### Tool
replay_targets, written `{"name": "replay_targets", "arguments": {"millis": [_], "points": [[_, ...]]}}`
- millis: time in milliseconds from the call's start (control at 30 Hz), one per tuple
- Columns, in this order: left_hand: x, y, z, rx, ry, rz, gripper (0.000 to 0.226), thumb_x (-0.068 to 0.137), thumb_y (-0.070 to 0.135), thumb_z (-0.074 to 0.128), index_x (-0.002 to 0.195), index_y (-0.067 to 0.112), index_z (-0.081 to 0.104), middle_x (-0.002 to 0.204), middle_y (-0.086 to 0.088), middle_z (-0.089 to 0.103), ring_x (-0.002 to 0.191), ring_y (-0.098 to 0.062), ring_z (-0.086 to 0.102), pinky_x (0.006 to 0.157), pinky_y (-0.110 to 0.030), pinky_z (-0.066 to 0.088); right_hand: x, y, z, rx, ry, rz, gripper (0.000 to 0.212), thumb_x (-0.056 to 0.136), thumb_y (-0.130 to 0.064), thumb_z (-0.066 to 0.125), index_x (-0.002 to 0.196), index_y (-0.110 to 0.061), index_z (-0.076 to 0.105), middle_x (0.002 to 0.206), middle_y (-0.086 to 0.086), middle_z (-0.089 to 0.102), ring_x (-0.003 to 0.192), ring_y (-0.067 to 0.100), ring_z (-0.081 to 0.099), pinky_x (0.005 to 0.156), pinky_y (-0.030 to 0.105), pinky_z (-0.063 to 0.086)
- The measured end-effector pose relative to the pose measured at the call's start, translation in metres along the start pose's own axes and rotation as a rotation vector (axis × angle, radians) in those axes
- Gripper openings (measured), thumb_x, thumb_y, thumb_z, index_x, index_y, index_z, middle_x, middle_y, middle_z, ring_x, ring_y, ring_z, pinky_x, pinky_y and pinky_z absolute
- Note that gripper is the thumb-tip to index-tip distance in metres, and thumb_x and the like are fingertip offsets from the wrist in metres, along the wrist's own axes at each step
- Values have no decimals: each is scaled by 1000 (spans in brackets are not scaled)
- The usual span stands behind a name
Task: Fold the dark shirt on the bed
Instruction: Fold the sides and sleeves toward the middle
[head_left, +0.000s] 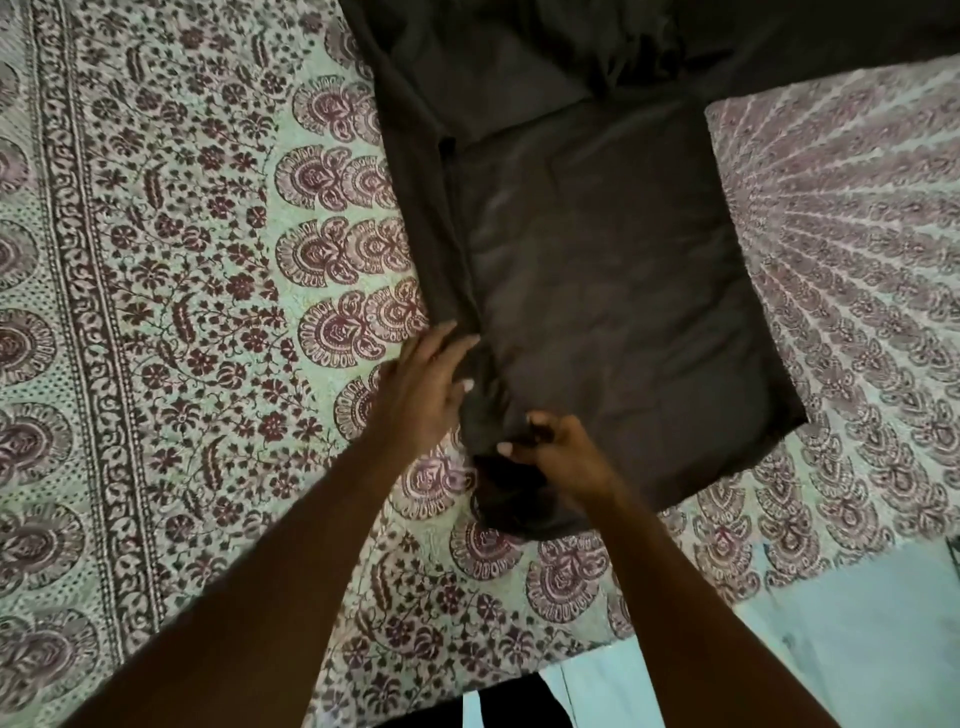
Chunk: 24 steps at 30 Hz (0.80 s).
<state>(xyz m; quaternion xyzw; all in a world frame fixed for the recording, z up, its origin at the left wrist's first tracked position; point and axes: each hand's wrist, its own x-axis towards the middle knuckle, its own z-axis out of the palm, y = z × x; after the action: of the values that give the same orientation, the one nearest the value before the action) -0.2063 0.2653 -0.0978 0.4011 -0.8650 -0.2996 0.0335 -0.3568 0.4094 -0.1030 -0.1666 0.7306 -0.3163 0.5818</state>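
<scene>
A dark brown-grey cloth shirt (597, 291) is lying on the bed, spread over a pale green bedsheet printed with maroon flowers and fan shapes (171, 270). The body of the shirt is lying flat as a rough rectangle, and a long folded strip of the same cloth is running along its left edge. More dark cloth is spreading out beyond the far edge of the shirt.

The left hand (421, 389) is lying at the near left corner of the shirt with its fingers stretched out almost straight, and the fingertips are resting on the folded strip. It is not closing around the cloth.

The right hand (556, 452) is just beside it, also at the near left corner of the shirt. Its fingers are curling and pinching a bunched piece of the dark cloth at the near edge.

Near the right of the shirt's lower edge, a plain pale blue surface (831, 649) is showing past the border of the bedsheet.
</scene>
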Motion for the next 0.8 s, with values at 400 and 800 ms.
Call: {"name": "replay_targets", "arguments": {"millis": [400,800], "points": [[-31,-1,22,128,-67,-150,63,93,42,63,151,41,36,166,11,16,149,-28,22,110,-65,27,-52,39,10,284,-255,215,9,93,0,65,94,-9,64,75,9,76,64,19,75,55,22,55],[-30,5,29,249,-115,-23,55,99,33,53,151,38,35,165,14,18,150,-26,18,112,-62,26,-53,23,5,-289,396,26,31,80,-35,82,79,-10,63,73,6,71,55,19,67,53,21,52]]}}
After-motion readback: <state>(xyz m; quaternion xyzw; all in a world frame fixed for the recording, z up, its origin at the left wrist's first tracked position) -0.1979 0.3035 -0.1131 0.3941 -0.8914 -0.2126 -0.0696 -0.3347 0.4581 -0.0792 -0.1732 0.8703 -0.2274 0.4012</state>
